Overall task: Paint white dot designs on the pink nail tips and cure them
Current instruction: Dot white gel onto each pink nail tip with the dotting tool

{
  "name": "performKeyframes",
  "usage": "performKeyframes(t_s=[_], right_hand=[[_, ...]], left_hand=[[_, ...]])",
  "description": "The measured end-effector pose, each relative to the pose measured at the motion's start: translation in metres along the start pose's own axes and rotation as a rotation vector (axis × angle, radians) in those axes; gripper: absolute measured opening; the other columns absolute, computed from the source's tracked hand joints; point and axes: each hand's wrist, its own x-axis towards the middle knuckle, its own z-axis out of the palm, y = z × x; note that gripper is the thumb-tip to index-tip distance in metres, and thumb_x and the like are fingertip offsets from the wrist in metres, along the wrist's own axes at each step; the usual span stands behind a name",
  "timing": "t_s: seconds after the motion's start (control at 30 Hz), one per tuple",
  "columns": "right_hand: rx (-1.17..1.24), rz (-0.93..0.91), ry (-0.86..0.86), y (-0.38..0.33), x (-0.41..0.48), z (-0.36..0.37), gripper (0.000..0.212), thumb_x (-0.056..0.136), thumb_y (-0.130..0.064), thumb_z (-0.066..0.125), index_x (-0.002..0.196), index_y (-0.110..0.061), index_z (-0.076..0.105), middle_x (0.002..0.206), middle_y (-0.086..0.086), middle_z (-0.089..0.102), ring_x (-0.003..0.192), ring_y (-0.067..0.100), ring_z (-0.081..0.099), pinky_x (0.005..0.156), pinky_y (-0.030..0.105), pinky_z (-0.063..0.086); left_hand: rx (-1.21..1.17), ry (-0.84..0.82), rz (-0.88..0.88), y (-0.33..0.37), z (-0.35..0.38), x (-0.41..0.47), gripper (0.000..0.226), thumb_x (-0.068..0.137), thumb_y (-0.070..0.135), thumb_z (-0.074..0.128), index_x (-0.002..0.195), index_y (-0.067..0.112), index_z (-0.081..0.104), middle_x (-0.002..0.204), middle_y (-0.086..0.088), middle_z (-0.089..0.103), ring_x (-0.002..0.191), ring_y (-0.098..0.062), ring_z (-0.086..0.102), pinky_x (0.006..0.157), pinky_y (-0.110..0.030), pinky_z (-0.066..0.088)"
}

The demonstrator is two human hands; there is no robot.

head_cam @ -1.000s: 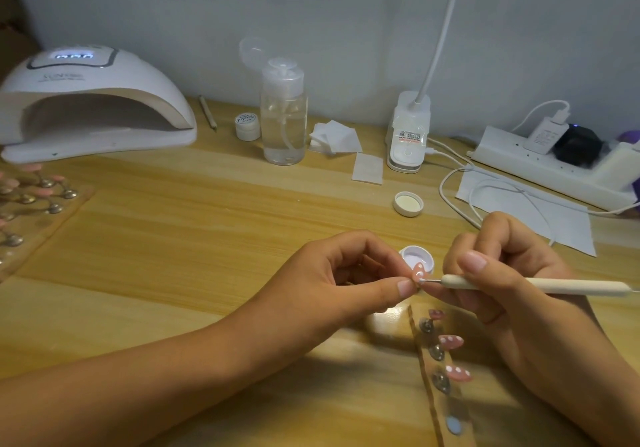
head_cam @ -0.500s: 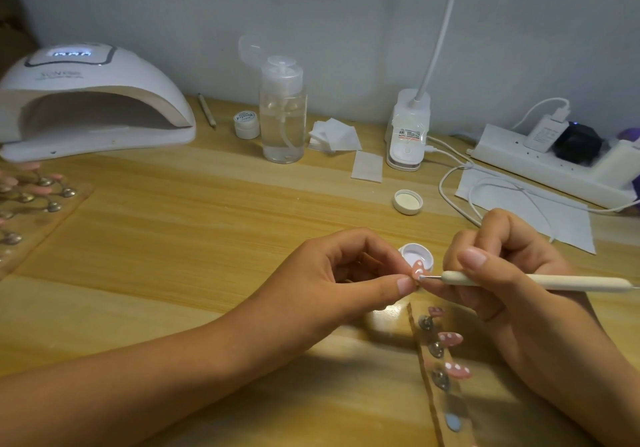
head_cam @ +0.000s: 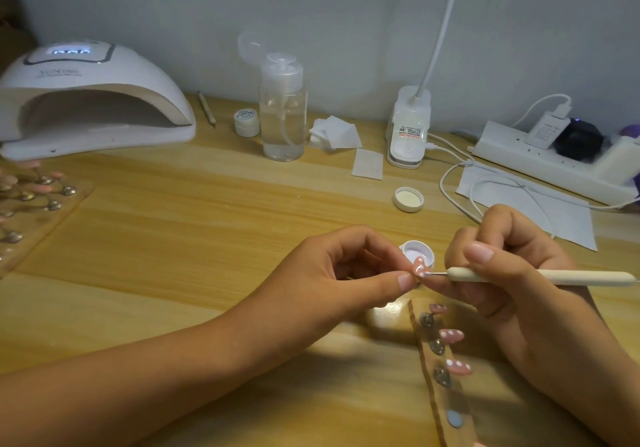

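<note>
Nail tip (head_cam: 419, 266): pinched in your left hand (head_cam: 343, 273), just in front of the paint pot (head_cam: 423, 249).
Right hand (head_cam: 512, 263): grips the dotting tool (head_cam: 519, 276), point on the tip.
Technique: brace your hands together; dab lightly, lift straight off.

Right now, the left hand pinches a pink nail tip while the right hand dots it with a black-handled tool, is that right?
Not quite: the head view shows the tool has a cream-white handle, not a black one. The left hand does pinch the pink nail tip, and the right hand holds the tool's point at it.
</note>
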Motion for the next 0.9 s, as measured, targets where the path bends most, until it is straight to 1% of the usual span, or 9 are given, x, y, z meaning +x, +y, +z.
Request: performKeyframes(t_s=[0.07, 0.13, 0.23, 0.33, 0.5, 0.6, 0.7, 0.8, 0.9], right_hand=[[-0.014, -0.002, -0.012, -0.002, 0.000, 0.000, 0.019, 0.074, -0.022, 0.066, 0.063, -0.020, 0.050, 0.059, -0.001, 0.048, 0.054, 0.009, 0.045, 0.068, 0.035, 0.047], [-0.031, 0.001, -0.044, -0.003, 0.000, -0.001, 0.020, 0.073, -0.024, 0.068, 0.063, -0.022, 0.051, 0.058, -0.003, 0.050, 0.054, 0.009, 0.046, 0.066, 0.033, 0.038], [-0.044, 0.004, -0.075, -0.004, 0.000, -0.001, 0.027, 0.070, -0.033, 0.077, 0.064, -0.024, 0.053, 0.058, -0.004, 0.051, 0.054, 0.009, 0.047, 0.069, 0.034, 0.040], [0.005, -0.008, -0.006, -0.003, 0.006, -0.004, 0.018, 0.074, -0.022, 0.066, 0.063, -0.021, 0.052, 0.056, -0.003, 0.047, 0.054, 0.009, 0.046, 0.070, 0.030, 0.054], [0.083, 0.029, 0.173, -0.004, 0.014, -0.010, 0.020, 0.080, -0.017, 0.057, 0.061, -0.022, 0.052, 0.055, -0.004, 0.046, 0.053, 0.008, 0.044, 0.066, 0.024, 0.055], [0.077, 0.047, 0.210, -0.003, 0.016, -0.010, 0.018, 0.080, -0.019, 0.057, 0.063, -0.023, 0.053, 0.054, -0.004, 0.046, 0.053, 0.007, 0.046, 0.063, 0.022, 0.054], [0.083, 0.045, 0.215, -0.002, 0.017, -0.010, 0.015, 0.079, -0.018, 0.057, 0.066, -0.021, 0.050, 0.054, -0.003, 0.045, 0.053, 0.007, 0.045, 0.061, 0.022, 0.053], [0.072, 0.048, 0.214, -0.001, 0.017, -0.011, 0.018, 0.080, -0.019, 0.058, 0.063, -0.023, 0.053, 0.055, -0.003, 0.046, 0.052, 0.007, 0.046, 0.060, 0.021, 0.052], [0.063, 0.052, 0.210, 0.000, 0.018, -0.013, 0.022, 0.081, -0.019, 0.058, 0.060, -0.025, 0.055, 0.055, -0.003, 0.047, 0.053, 0.007, 0.047, 0.060, 0.021, 0.051]], left_hand=[[-0.005, -0.002, 0.006, 0.000, 0.000, 0.000, 0.012, 0.080, 0.015, 0.071, 0.080, 0.027, 0.071, 0.074, 0.011, 0.067, 0.068, -0.002, 0.060, 0.065, -0.013, 0.047], [0.000, -0.004, 0.010, 0.000, 0.000, 0.000, 0.014, 0.081, 0.015, 0.070, 0.081, 0.028, 0.071, 0.075, 0.011, 0.067, 0.069, -0.001, 0.060, 0.065, -0.012, 0.047], [0.002, 0.000, 0.011, 0.000, 0.000, 0.000, 0.013, 0.082, 0.016, 0.070, 0.082, 0.029, 0.071, 0.076, 0.011, 0.068, 0.070, -0.001, 0.060, 0.066, -0.012, 0.047], [-0.023, 0.015, 0.017, 0.000, 0.001, 0.000, 0.013, 0.080, 0.016, 0.071, 0.083, 0.029, 0.070, 0.076, 0.010, 0.068, 0.070, -0.002, 0.061, 0.065, -0.012, 0.047], [0.011, 0.057, 0.051, 0.004, 0.005, -0.004, 0.011, 0.080, 0.019, 0.073, 0.083, 0.028, 0.069, 0.082, 0.007, 0.069, 0.078, -0.006, 0.063, 0.071, -0.017, 0.048], [0.262, 0.022, 0.247, 0.011, 0.012, -0.013, 0.006, 0.082, 0.024, 0.074, 0.084, 0.025, 0.069, 0.083, 0.005, 0.064, 0.076, -0.009, 0.059, 0.069, -0.018, 0.046], [0.565, -0.080, 0.438, 0.015, 0.021, -0.021, 0.007, 0.081, 0.024, 0.075, 0.084, 0.019, 0.071, 0.074, 0.004, 0.052, 0.068, -0.010, 0.048, 0.065, -0.016, 0.037], [0.792, -0.109, 0.537, 0.012, 0.029, -0.024, 0.007, 0.079, 0.019, 0.079, 0.079, 0.017, 0.072, 0.067, 0.014, 0.042, 0.065, 0.003, 0.041, 0.078, 0.000, 0.029], [0.883, -0.102, 0.590, 0.005, 0.034, -0.025, 0.007, 0.079, 0.023, 0.078, 0.077, 0.020, 0.072, 0.067, 0.022, 0.031, 0.067, 0.005, 0.038, 0.083, 0.001, 0.025]])
